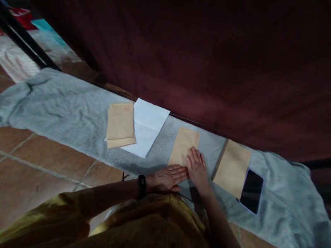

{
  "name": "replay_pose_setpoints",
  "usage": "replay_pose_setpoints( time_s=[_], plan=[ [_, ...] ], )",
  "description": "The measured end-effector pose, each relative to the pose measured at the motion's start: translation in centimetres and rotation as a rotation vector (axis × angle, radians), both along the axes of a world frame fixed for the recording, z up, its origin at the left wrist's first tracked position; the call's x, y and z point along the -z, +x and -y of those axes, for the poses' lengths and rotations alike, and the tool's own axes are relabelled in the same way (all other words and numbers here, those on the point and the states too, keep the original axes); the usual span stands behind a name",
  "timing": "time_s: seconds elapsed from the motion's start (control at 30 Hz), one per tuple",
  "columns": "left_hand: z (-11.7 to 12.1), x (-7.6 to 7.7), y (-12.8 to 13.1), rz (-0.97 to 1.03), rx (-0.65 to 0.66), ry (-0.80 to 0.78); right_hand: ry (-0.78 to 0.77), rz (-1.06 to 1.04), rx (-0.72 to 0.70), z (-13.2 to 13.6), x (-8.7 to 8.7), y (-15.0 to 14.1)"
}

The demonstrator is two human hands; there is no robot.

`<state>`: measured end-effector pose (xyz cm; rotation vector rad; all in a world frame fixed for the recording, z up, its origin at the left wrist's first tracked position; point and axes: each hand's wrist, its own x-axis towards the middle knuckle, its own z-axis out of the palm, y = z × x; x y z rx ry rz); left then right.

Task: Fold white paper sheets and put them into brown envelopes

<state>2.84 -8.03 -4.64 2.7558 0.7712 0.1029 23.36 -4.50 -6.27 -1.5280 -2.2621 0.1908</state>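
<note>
A brown paper envelope (183,143) lies flat in front of me on a grey cloth. My left hand (171,178) rests at its near edge, palm down, fingers stretched out to the right. On the envelope's near right part lies my right hand (198,167), fingers extended and flat, its fingertips pointing away from me. The two hands meet at the near right corner, which they hide. Neither is wrapped around anything. To the left are a white sheet of paper (148,123) with fold lines and a few brown envelopes (121,122) partly over it. A stack of brown envelopes (233,167) sits to the right.
A phone (252,191) with a dark screen touches the right stack. The rumpled grey cloth (62,103) covers a long narrow surface. Behind it hangs a dark red fabric (206,84). Tiled floor (34,178) shows at the near side.
</note>
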Motion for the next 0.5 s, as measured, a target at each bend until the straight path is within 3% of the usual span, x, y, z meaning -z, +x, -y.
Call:
replay_pose_setpoints(
  time_s=[0.27,0.5],
  plan=[
    [0.1,0.2,0.2,0.012,0.007,0.032,0.000,0.019,-0.043,5.0,-0.6,0.8],
    [0.3,-0.7,0.1,0.020,-0.002,0.000,0.006,0.022,-0.068,7.1,-0.9,1.3]
  ],
)
